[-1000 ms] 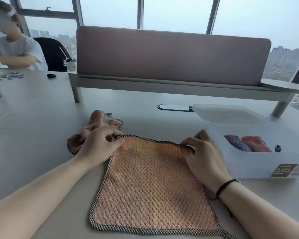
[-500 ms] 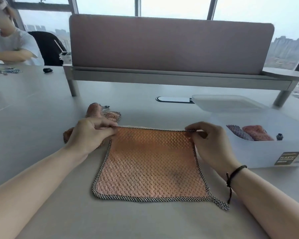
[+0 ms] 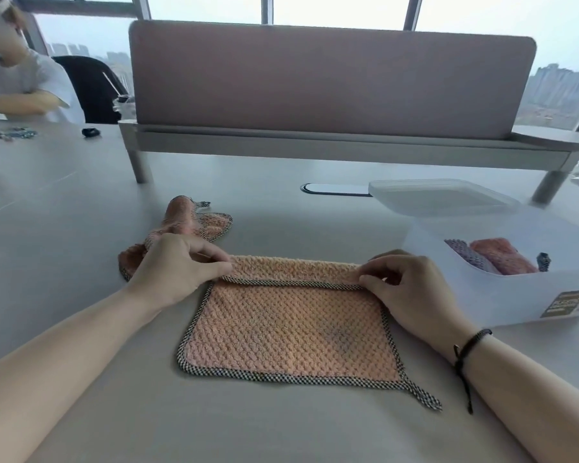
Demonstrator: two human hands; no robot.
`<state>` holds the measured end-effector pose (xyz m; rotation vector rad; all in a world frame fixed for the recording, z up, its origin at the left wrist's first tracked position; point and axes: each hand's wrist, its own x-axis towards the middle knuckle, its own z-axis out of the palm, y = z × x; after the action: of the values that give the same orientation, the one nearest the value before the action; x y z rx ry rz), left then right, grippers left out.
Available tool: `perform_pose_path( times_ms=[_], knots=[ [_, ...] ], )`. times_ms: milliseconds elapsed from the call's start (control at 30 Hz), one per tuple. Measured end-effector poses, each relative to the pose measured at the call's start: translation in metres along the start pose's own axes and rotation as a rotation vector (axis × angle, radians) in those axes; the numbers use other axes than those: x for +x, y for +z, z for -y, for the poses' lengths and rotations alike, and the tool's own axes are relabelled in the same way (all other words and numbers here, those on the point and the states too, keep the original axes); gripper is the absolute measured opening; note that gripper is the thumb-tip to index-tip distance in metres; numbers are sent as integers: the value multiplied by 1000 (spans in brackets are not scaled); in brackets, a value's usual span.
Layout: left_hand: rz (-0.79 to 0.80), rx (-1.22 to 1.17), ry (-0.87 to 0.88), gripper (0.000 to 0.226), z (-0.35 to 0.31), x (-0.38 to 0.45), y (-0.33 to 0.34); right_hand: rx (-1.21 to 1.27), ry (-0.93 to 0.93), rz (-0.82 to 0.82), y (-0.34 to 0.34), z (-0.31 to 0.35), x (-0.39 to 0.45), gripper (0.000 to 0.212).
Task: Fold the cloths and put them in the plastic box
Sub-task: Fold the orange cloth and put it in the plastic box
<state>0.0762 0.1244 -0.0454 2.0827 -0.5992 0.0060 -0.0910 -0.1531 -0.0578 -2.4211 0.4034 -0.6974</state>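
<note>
An orange cloth [image 3: 288, 332] with a checked border lies flat on the table in front of me. Its far edge is turned over toward me in a narrow strip. My left hand [image 3: 178, 269] pinches the far left corner and my right hand [image 3: 405, 282] pinches the far right corner of that fold. A crumpled pink cloth [image 3: 181, 225] lies just behind my left hand. The translucent plastic box [image 3: 502, 295] stands at the right and holds a folded purple cloth [image 3: 465, 255] and a folded pink cloth [image 3: 502, 255].
The box's lid [image 3: 438, 197] lies behind the box. A desk divider [image 3: 328, 81] on a raised shelf crosses the back of the table. Another person [image 3: 17, 78] sits at the far left, with small objects [image 3: 10, 135] on the table there.
Both hands have lifted the cloth's far edge and rolled it over toward me, so a folded strip now lies on top. The cloth sits a little farther from me.
</note>
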Motion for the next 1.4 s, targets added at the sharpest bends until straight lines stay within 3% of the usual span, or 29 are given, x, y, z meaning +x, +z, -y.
perform_pose_path(
  times_ms=[300,500,733,800,900,1000,1167,1267,1400],
  knots=[
    [-54,81,49,17,7,3,5,-102,-38,69,0,4,0,8],
    [-40,337,206,10,3,0,1,-174,-47,71,3,3,0,12],
    [-19,356,407,2,-4,-5,3,-153,-94,-24,-2,15,-6,11],
    [104,231,493,3,-13,-12,1,-49,-203,9,-10,29,-15,8],
    [390,113,545,8,-24,-26,3,38,-434,360,-18,51,-32,23],
    [515,89,570,12,-28,-36,12,-87,-533,588,-9,61,-42,33],
    [591,136,654,33,-37,-45,16,-113,-575,548,1,57,-40,18],
    [623,238,663,44,-41,-49,16,-92,-531,540,2,58,-40,21],
    [567,316,607,19,-42,-49,16,12,-384,473,0,56,-37,21]
  ],
)
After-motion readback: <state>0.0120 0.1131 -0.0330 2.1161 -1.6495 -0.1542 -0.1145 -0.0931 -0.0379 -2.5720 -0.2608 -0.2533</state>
